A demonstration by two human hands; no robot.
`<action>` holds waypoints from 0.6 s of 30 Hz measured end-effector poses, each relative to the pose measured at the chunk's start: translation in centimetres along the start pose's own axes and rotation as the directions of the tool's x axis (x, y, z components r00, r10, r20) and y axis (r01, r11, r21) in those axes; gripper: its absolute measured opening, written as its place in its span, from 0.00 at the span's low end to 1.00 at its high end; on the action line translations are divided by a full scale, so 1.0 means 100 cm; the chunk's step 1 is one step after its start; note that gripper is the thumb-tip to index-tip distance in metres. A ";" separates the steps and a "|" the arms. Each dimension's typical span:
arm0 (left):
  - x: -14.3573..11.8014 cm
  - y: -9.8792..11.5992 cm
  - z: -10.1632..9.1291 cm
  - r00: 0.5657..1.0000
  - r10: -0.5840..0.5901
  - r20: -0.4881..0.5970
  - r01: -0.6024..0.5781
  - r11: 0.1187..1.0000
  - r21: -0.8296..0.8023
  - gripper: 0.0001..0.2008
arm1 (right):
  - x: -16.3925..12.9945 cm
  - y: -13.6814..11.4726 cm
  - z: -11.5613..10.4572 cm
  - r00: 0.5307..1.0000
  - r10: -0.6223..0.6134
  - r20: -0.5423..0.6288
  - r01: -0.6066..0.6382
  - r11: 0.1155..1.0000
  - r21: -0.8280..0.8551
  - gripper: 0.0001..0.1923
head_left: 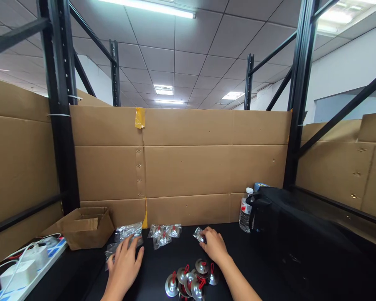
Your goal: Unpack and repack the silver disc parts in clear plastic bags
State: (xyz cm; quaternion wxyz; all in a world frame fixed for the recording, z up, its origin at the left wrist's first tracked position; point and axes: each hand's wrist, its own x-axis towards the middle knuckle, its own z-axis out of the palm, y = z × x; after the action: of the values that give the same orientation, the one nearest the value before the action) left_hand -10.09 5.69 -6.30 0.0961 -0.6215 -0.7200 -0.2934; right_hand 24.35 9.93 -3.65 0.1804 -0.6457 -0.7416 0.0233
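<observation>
Two bare hands sort small packed cymbals on a black tabletop (163, 259).

The left hand (123, 263) lies flat, fingers spread, on clear empty plastic bags (125, 238). The right hand (214, 246) pinches a small bagged silver cymbal (199, 235) at its fingertips; loose silver finger cymbals with red loops (191, 281) lie just below its wrist.

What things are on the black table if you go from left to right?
Power strip → cardboard box → left hand → metal cymbals → right hand → water bottle → black bag.
</observation>
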 end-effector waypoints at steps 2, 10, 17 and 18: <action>-0.001 0.011 -0.010 0.995 0.018 -0.095 -0.023 0.998 -0.050 0.20 | -0.002 0.001 -0.002 0.999 0.040 -0.029 -0.041 0.999 -0.036 0.16; -0.008 0.038 -0.029 0.954 0.069 -0.291 -0.199 0.874 -0.444 0.17 | -0.011 0.006 -0.006 0.972 0.151 -0.179 -0.156 0.988 -0.010 0.17; -0.023 0.061 -0.026 0.957 0.290 0.015 -0.213 0.737 -0.641 0.18 | -0.016 -0.001 -0.021 0.993 -0.041 -0.109 0.102 0.763 0.638 0.13; -0.026 0.065 -0.026 0.945 0.323 0.053 -0.205 0.710 -0.673 0.19 | -0.020 -0.007 -0.024 0.986 -0.151 -0.075 0.161 0.707 0.689 0.13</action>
State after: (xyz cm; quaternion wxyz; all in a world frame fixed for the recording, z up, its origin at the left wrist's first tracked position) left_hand -3.93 2.45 -3.51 -0.1488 -0.7341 -0.4785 -0.4582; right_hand 24.63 7.41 -1.66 0.4146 -0.4667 -0.7296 0.2792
